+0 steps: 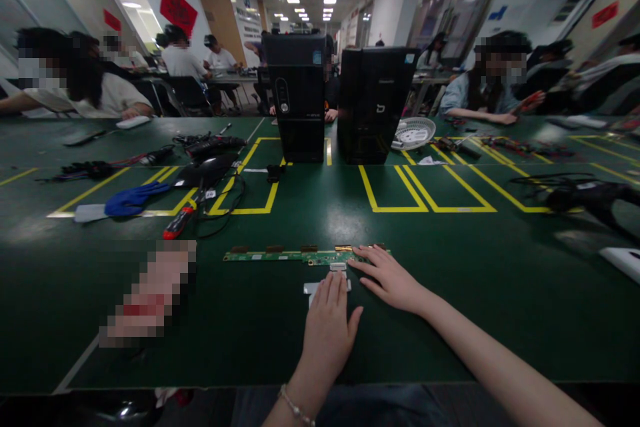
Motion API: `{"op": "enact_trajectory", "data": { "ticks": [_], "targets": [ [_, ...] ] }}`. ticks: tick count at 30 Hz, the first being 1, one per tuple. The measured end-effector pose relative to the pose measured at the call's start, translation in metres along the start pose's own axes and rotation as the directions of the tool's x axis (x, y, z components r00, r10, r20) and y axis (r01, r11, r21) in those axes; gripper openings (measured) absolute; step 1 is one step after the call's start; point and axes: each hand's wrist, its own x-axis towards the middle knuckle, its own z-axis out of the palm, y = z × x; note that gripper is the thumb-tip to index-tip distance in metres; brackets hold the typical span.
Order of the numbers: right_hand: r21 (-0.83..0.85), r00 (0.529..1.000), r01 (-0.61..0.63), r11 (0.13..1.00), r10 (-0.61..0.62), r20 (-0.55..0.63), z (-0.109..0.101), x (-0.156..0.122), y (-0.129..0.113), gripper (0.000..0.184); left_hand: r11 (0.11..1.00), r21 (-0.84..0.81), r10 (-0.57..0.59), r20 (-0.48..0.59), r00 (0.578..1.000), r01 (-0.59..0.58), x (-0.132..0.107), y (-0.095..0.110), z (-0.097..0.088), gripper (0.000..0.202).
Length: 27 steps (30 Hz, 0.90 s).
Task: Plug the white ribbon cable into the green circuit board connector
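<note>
On dark green table [450, 327]: long narrow green circuit board [270, 255], right hand [390, 280] fingers spread on its end; left hand [327, 327] flat, fingers unclenched, covering white flat strip [311, 288].

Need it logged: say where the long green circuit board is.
In the head view, the long narrow green circuit board lies centrally on the dark green table, just beyond the left hand, its right end touched by the right hand.
</note>
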Motion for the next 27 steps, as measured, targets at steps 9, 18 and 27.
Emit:
{"op": "enact_trajectory", "data": {
  "ticks": [9,18,27],
  "targets": [
    [-0.002,0.999,0.003,1.000,-0.003,0.038,-0.001,-0.001,0.001,0.045,0.998,0.022,0.057,0.091,0.994,-0.059,0.003,-0.006,-0.008,0.051],
    [0.007,0.998,0.005,1.000,-0.005,0.060,-0.002,-0.001,0.001,0.045,0.985,-0.007,0.169,0.193,0.966,-0.171,0.011,-0.024,-0.027,0.046],
    [0.048,0.999,0.006,0.999,-0.009,0.053,-0.003,-0.001,0.002,0.046,0.971,-0.041,0.234,0.328,0.915,-0.234,0.022,-0.042,-0.039,0.047]
  ]
}}
